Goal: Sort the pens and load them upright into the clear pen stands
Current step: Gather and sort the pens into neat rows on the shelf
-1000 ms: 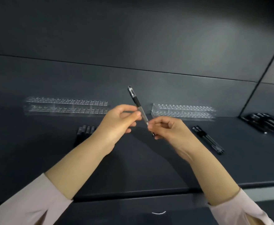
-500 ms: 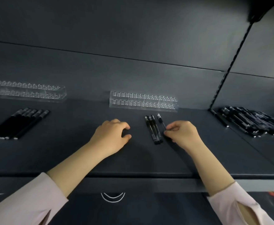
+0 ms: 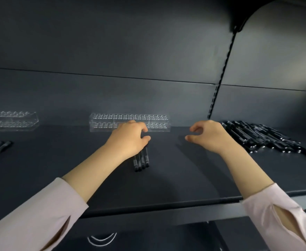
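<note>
Hands are hovering over the shelf (image 3: pixel 166 178).
Left hand (image 3: pixel 128 138) is arching over the pens (image 3: pixel 141 160) lying before the clear stand (image 3: pixel 101 122) (grip hidden, cannot tell); right hand (image 3: pixel 208 135) is hanging loosely curled, empty.

No text, label, brand or number can be read. A white curved mark (image 3: pixel 102 239) is seen on the dark panel (image 3: pixel 166 234) below the near edge of the shelf (image 3: pixel 166 187), but no letter or figure can be made out in it. Any print on the pens (image 3: pixel 141 161) in the middle, or on the pile of pens (image 3: pixel 260 137) at the far right, is too small and blurred to be told
</note>
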Demonstrator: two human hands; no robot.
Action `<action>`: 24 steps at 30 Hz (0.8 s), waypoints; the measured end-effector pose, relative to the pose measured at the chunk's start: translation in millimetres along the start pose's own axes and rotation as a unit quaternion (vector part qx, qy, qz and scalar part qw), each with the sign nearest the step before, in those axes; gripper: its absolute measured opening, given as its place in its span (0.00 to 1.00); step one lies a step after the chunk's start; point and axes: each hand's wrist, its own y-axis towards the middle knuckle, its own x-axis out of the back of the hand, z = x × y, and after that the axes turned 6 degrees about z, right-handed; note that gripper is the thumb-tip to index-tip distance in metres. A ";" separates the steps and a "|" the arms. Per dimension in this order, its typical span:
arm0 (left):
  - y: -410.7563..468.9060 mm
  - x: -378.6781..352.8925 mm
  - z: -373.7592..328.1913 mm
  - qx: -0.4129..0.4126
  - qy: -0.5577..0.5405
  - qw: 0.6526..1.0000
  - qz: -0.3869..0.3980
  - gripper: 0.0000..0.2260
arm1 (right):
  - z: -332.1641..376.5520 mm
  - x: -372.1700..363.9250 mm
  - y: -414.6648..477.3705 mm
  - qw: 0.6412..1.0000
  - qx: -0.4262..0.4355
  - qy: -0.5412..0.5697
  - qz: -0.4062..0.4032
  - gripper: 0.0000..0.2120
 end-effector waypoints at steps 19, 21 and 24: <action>145.8 -166.4 -257.8 0.084 -0.097 0.990 0.052 0.29 | -282.2 98.1 72.6 0.997 0.076 0.006 0.003 0.11; 154.9 -175.6 -269.4 0.108 -0.107 0.987 0.048 0.33 | -295.7 101.5 79.2 0.996 0.089 0.010 0.022 0.11; 165.8 -186.5 -285.4 0.131 -0.111 0.985 0.028 0.37 | -309.7 102.4 87.3 0.993 0.111 0.020 0.034 0.09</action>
